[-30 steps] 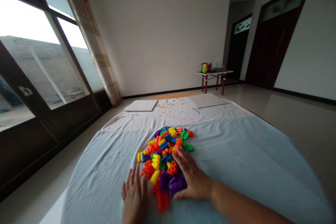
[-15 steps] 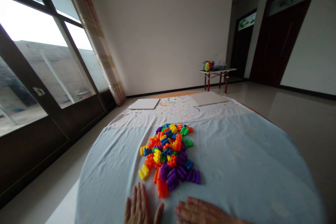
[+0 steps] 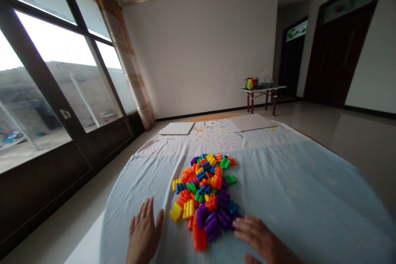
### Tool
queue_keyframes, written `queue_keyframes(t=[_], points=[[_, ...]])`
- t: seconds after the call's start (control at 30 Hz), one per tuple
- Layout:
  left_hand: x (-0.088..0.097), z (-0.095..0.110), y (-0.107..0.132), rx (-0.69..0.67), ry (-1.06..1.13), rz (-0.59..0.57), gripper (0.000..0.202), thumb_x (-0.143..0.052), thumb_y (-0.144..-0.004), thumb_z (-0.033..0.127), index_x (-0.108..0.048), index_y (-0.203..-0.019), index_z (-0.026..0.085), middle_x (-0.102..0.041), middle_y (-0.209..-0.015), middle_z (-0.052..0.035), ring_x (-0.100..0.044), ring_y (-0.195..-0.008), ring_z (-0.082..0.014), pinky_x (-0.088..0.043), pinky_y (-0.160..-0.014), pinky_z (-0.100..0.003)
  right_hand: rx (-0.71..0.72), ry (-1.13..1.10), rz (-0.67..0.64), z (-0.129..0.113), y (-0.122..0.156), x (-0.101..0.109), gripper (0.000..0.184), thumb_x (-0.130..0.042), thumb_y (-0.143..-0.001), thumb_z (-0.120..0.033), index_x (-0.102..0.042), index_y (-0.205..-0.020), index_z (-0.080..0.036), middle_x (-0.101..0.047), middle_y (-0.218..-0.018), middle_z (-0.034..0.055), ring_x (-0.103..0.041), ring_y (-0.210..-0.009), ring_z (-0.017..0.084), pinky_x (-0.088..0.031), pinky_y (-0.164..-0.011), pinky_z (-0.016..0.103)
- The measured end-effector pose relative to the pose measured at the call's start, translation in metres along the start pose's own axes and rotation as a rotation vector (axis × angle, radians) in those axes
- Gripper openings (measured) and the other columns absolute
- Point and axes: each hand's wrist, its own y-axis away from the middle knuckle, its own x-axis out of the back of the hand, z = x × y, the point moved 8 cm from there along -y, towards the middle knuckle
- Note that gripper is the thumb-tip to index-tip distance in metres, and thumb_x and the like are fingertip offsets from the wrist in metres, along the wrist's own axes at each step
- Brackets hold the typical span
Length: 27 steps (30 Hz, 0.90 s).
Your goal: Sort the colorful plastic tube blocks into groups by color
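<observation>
In the head view, taking the heap's middle as the clock's centre and twelve as straight away from you, the heap of plastic blocks (image 3: pixel 204 189) lies on the cloth-covered table (image 3: pixel 297 198) in front of you. Your left hand (image 3: pixel 144 227) is at about eight o'clock, open, fingers extended and thumb spread, apart from the blocks and holding nothing. Your right hand (image 3: pixel 258 233) is at about four, also open and gripping nothing; its fingertips overlap a purple block (image 3: pixel 235 220), though you cannot tell whether they touch it.

With your hands flanking the heap, it seems best to work low and gently, using the sides of your fingers, so pieces neither roll away nor drag the loose cloth into folds. The stray yellow block (image 3: pixel 176 212) at eight probably needs the lightest touch.

The heap's long axis runs roughly from six to twelve. Single pieces point many ways: the orange block (image 3: pixel 199 235) at six has its tubes along that line, its near end towards you, as does the three-tube yellow piece (image 3: pixel 188 209).
</observation>
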Motion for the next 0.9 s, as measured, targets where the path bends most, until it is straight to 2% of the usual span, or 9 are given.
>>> queue_keyframes(t=[0.07,0.13,0.2,0.27,0.37,0.53,0.67,0.8,0.9], points=[[0.0,-0.025,-0.029,0.11,-0.054,-0.028,0.067,-0.016,-0.086,0.043,-0.033,-0.139,0.006,-0.032,-0.146,-0.0123,-0.024,-0.136,-0.0258,-0.017,-0.109,-0.048,-0.257,0.136,0.114,0.042,0.012,0.021,0.045,-0.045,-0.091,-0.039,-0.046,-0.134,-0.025,-0.046,-0.138,0.0067,-0.041,-0.128,0.024,-0.038,-0.105,0.039],[-0.008,-0.052,-0.047,0.22,-0.07,-0.08,0.068,-0.014,-0.086,0.045,-0.032,-0.14,0.008,-0.028,-0.148,-0.0122,-0.021,-0.137,-0.0282,-0.016,-0.108,-0.052,-0.444,0.252,0.148,0.078,0.029,0.03,0.052,-0.044,-0.089,-0.046,-0.043,-0.136,-0.023,-0.038,-0.144,0.0081,-0.034,-0.132,0.027,-0.034,-0.107,0.046],[-0.019,-0.073,-0.054,0.284,-0.057,-0.129,0.069,-0.016,-0.085,0.048,-0.032,-0.14,0.01,-0.027,-0.148,-0.0126,-0.021,-0.136,-0.0301,-0.015,-0.107,-0.056,-0.552,0.329,0.097,0.105,0.048,0.026,0.058,-0.043,-0.087,-0.053,-0.04,-0.137,-0.024,-0.034,-0.145,0.0077,-0.031,-0.133,0.03,-0.028,-0.108,0.053],[-0.026,-0.084,-0.054,0.29,-0.063,-0.153,0.071,-0.019,-0.083,0.05,-0.032,-0.14,0.011,-0.026,-0.149,-0.0123,-0.02,-0.137,-0.0304,-0.013,-0.107,-0.057,-0.607,0.363,0.03,0.119,0.065,0.016,0.059,-0.041,-0.086,-0.057,-0.039,-0.138,-0.028,-0.035,-0.145,0.006,-0.031,-0.133,0.03,-0.025,-0.108,0.055],[-0.026,-0.088,-0.048,0.286,-0.097,-0.177,0.073,-0.019,-0.082,0.053,-0.028,-0.142,0.012,-0.02,-0.151,-0.0103,-0.015,-0.138,-0.0289,-0.011,-0.108,-0.054,-0.626,0.371,0.008,0.122,0.08,0.01,0.059,-0.04,-0.087,-0.058,-0.035,-0.139,-0.031,-0.032,-0.146,0.0029,-0.03,-0.134,0.028,-0.024,-0.11,0.051],[-0.013,-0.087,-0.036,0.333,-0.116,-0.214,0.075,-0.016,-0.081,0.056,-0.025,-0.143,0.016,-0.012,-0.153,-0.0094,-0.011,-0.138,-0.0294,-0.008,-0.108,-0.053,-0.632,0.383,-0.006,0.116,0.083,0.011,0.059,-0.037,-0.087,-0.058,-0.032,-0.14,-0.031,-0.03,-0.147,0.0022,-0.029,-0.134,0.027,-0.023,-0.11,0.05],[-0.011,-0.088,-0.037,0.287,-0.097,-0.214,0.076,-0.033,-0.074,0.056,-0.036,-0.138,0.017,-0.026,-0.149,-0.0121,-0.015,-0.138,-0.0287,-0.005,-0.108,-0.055,-0.634,0.389,-0.012,0.114,0.078,0.012,0.058,-0.035,-0.088,-0.058,-0.034,-0.139,-0.03,-0.031,-0.147,0.0028,-0.029,-0.134,0.026,-0.023,-0.11,0.05],[-0.01,-0.086,-0.04,0.257,0.06,-0.07,0.068,-0.042,-0.068,0.055,-0.045,-0.131,0.032,-0.044,-0.141,-0.0052,-0.025,-0.134,-0.0349,-0.011,-0.102,-0.065,-0.659,0.348,-0.021,0.119,0.079,0.019,0.057,-0.031,-0.089,-0.058,-0.041,-0.137,-0.026,-0.038,-0.144,0.0046,-0.032,-0.133,0.025,-0.025,-0.11,0.047],[-0.007,-0.065,-0.032,0.121,0.275,0.087,0.063,-0.027,-0.076,0.055,-0.037,-0.136,0.036,-0.037,-0.145,-0.0028,-0.028,-0.132,-0.0359,-0.016,-0.096,-0.067,-0.77,0.405,0.045,0.135,0.105,0.039,0.061,-0.032,-0.088,-0.06,-0.044,-0.135,-0.023,-0.041,-0.142,0.0079,-0.034,-0.132,0.027,-0.026,-0.109,0.049]])
